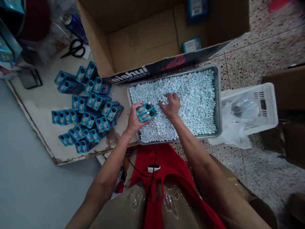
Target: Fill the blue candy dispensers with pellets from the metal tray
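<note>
My left hand (134,121) is closed round two small blue boxes (145,113) held side by side over the left part of a metal tray (219,105). Each box has a dark round opening on top, and a white pellet sits by each opening. Small white and pale blue pellets (195,101) fill the tray. Above them, my right hand (172,106) has its fingers curled round a clump of these pellets (164,99). To the left, several more blue boxes (95,101) stand in groups on the table (45,133).
Behind the tray is a large open cardboard box (147,41) with blue boxes (192,45) inside. Black scissors (75,49) and a blue can (73,27) lie at the back left. A white plastic basket (273,105) with clear bags (238,117) stands right of the tray.
</note>
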The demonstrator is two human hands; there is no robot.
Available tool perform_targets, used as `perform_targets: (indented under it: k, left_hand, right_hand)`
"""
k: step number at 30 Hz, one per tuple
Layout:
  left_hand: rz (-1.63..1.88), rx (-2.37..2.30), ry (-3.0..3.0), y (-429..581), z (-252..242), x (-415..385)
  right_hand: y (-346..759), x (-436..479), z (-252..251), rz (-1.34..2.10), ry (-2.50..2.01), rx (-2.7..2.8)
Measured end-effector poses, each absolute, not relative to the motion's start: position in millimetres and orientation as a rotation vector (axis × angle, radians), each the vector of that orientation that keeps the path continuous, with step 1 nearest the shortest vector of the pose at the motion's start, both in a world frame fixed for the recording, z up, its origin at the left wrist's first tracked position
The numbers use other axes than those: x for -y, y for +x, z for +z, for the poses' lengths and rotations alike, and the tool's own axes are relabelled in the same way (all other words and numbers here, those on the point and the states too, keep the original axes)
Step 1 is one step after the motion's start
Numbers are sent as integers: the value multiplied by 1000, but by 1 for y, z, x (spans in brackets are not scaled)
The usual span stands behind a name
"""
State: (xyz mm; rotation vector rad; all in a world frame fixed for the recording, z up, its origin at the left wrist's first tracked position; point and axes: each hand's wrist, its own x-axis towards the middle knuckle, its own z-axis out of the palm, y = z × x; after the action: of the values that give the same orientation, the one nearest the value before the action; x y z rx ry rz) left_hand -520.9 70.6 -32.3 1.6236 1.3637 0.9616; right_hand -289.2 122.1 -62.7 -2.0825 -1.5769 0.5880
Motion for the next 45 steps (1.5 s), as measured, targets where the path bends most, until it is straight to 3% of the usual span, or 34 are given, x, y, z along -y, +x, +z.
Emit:
perform_targets:
  k: [4,7,9,15,21,31,39,45]
  left_hand:
    - [861,-1409,1627,-515,-31,-69]
    - [838,-1466,1673,-508,-23,-70]
    - [805,-1484,1758,-502,-13,-72]
    - [612,-1508,1955,-485,24,-86]
    - [510,-1352,2136,-475,43,-95]
    - [715,-1307,1977,-496,16,-119]
    - [783,-1253,1682,-515,13,-103]
    - [777,-1232,1567,-519,4,-96]
  right_hand:
    - [-276,-118,-51,1078,-1909,959]
    - [-271,-114,-29,1535,-1467,414]
    - [-276,-110,-5,1651,-1173,223]
    - [-313,-99,68,1392,-970,451]
    - [-320,-98,88,1211,-1009,709]
    - [-230,-55,17,1168,-1694,642]
    - [-232,-63,-19,720,-1851,1596]
    - [-281,-64,-40,648,-1974,1896]
